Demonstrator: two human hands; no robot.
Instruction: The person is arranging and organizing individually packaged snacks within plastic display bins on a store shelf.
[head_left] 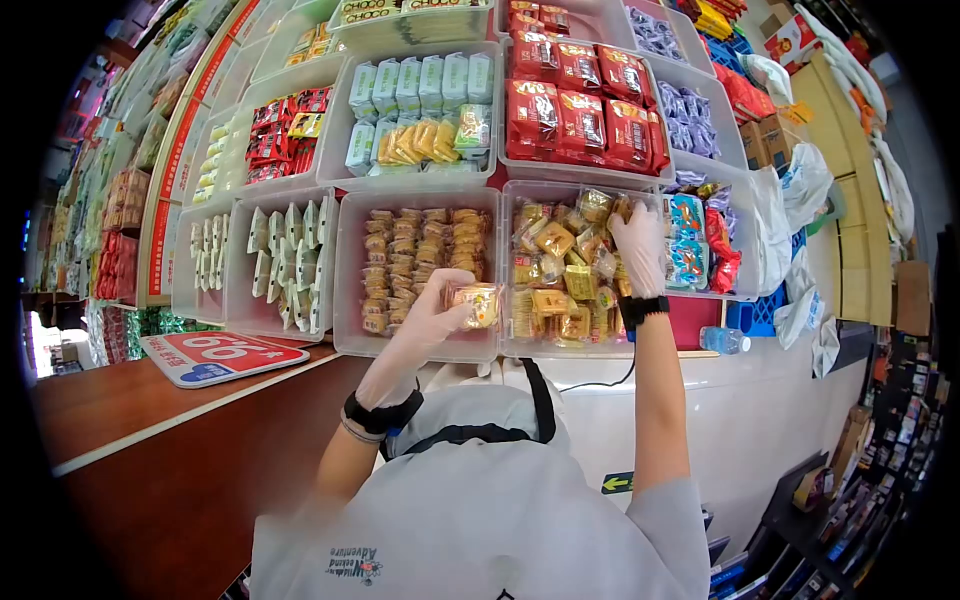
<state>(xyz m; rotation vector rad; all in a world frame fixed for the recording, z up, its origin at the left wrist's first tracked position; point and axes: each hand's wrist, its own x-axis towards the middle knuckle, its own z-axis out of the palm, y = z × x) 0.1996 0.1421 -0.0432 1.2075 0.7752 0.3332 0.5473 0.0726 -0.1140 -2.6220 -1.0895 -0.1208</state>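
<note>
In the head view, we see our left hand [425,312], in a thin whitish glove, with thumb and fingers closed around a yellow wrapped snack packet [476,306]. This packet is held over the right part of a clear plastic bin [418,347] filled with rows of stacked round biscuit packs [405,245].

Our right hand [641,240], gloved alike, reaches into the neighbouring bin [570,350], its fingers curled downward near the right wall among mixed golden wrapped snacks [578,283]. We cannot tell how far apart those fingertips are or whether they grip anything. A black wristband [645,308] circles this wrist.

Beyond that bin stand red snack bags [582,122], with pale green packets [430,82] to their left. Blue packets [686,240] sit just right of our right hand, and a water bottle [725,341] lies nearer us. At left rests a red-and-white price sign [222,357].
</note>
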